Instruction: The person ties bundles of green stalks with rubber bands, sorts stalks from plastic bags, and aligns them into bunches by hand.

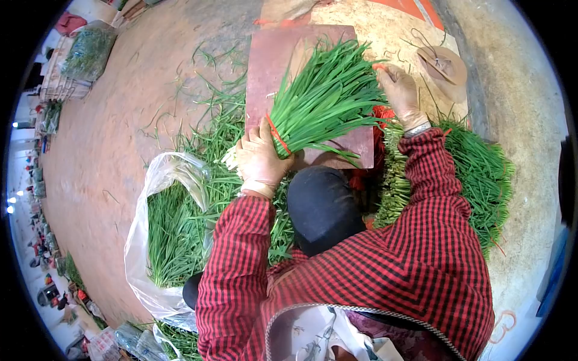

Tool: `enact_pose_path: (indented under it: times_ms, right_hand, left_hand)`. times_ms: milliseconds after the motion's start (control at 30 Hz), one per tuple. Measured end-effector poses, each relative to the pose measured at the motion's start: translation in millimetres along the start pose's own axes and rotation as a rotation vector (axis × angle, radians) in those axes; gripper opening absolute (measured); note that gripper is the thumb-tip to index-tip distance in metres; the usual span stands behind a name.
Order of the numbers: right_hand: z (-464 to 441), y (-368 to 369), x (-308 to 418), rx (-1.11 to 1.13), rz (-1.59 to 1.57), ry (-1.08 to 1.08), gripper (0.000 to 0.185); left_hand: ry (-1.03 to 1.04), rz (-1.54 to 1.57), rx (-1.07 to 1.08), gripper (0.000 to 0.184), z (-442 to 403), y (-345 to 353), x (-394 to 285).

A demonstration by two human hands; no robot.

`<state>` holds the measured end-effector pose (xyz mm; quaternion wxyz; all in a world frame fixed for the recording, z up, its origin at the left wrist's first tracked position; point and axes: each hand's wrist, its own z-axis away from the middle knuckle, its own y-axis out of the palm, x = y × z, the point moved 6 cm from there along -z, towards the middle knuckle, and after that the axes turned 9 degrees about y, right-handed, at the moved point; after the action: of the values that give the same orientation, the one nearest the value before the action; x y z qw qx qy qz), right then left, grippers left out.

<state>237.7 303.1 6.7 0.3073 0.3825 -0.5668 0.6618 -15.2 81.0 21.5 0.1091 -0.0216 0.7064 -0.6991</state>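
A large bunch of green chives (331, 90) lies slanted over a reddish-brown board (265, 60), its pale stem ends to the left and the leaf tips to the upper right. A red tie (277, 136) circles it near the stem ends. My left hand (262, 156), in a thin pale glove, is wrapped round the bunch just below that tie. Beside the leaf tips, my right hand (400, 90), also gloved, is closed in a pinch, with a small piece of red tie (379, 67) showing at the fingertips. More red ties (380, 114) hang at the board's right edge.
At left, a clear plastic bag (139, 225) holds chives, with loose chives (220, 138) strewn beside it. Stacked chive bunches (478, 180) lie at right. Behind my right hand is a round tan object (448, 69). A packed bag of greens (90, 53) stands far left.
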Motion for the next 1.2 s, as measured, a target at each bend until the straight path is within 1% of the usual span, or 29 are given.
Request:
enact_pose_path:
  times_ms: [33,100,167,233,400,467,500,567,600,633,700,733,767,833,867,900,967,1000,1033,1100,1133,1167,1200]
  right_hand:
    - [-6,0,2,0.001,0.000,0.000,0.031]
    - [-15,-5,16,-0.161,0.314,-0.156,0.032]
    - [-19,1,18,-0.134,0.342,-0.174,0.032]
    - [-21,18,6,0.196,0.327,0.012,0.032]
    - [-23,29,-4,0.214,0.201,-0.027,0.030]
    - [-19,10,11,-0.093,0.371,-0.218,0.026]
    - [-20,4,10,-0.092,0.372,-0.217,0.026]
    - [-31,-18,-13,-0.129,0.361,0.062,0.025]
    - [-26,-17,-20,-0.062,0.172,0.104,0.031]
    - [-14,-18,-9,-0.061,0.175,0.104,0.031]
    - [12,2,10,0.238,0.004,0.198,0.034]
    - [22,12,19,0.302,-0.067,0.201,0.031]
    - [25,18,21,0.301,-0.068,0.202,0.031]
    - [30,35,19,0.408,-0.139,0.221,0.024]
    - [28,40,18,0.380,-0.124,0.235,0.019]
    - [25,44,11,0.381,-0.126,0.230,0.019]
    - [18,46,7,0.340,-0.093,0.032,0.015]
    - [21,40,15,0.323,-0.004,0.072,0.012]
    - [19,39,18,0.325,-0.002,0.073,0.012]
    - [7,19,12,-0.006,0.243,0.167,0.013]
    - [-8,5,-17,-0.070,-0.048,0.077,0.014]
    - [-18,-7,-35,-0.101,-0.158,0.000,0.016]
    - [-13,-16,-28,-0.214,-0.124,-0.153,0.017]
  left_hand:
    - [-0.008,-0.009,0.006,0.098,0,0,0]
    - [-0.008,0.015,0.005,0.097,0,0,1]
    - [-0.007,0.041,0.003,0.097,0,1,0]
    - [-0.001,0.039,-0.010,0.096,0,1,0]
    - [0.005,0.052,-0.020,0.096,1,1,1]
    - [0.001,0.057,-0.011,0.096,1,1,0]
    - [0.005,0.047,-0.020,0.096,1,2,0]
    - [0.008,0.038,-0.029,0.096,0,0,-1]
    - [0.006,0.038,-0.019,0.097,0,-2,-2]
    - [0.005,0.038,-0.009,0.097,1,-1,-3]
    - [0.004,0.036,-0.014,0.098,2,0,-2]
    - [0.003,0.029,-0.022,0.098,2,0,-2]
    - [0.004,0.029,-0.021,0.098,2,0,-2]
    - [0.012,0.032,-0.067,0.098,3,-2,-3]
    - [0.011,0.029,-0.070,0.098,2,-2,-3]
    - [0.018,0.029,-0.079,0.098,2,-2,-4]
    - [0.019,0.029,-0.086,0.098,2,-4,-3]
    - [0.018,0.027,-0.068,0.097,1,-4,-3]
    - [0.019,0.027,-0.048,0.097,1,-3,-3]
    - [0.020,0.025,-0.068,0.096,0,-2,-3]
    - [0.021,0.020,-0.092,0.095,0,-2,-3]
    - [0.021,0.017,-0.091,0.095,-2,-3,-1]
    - [0.033,0.033,-0.072,0.095,-3,-4,-1]
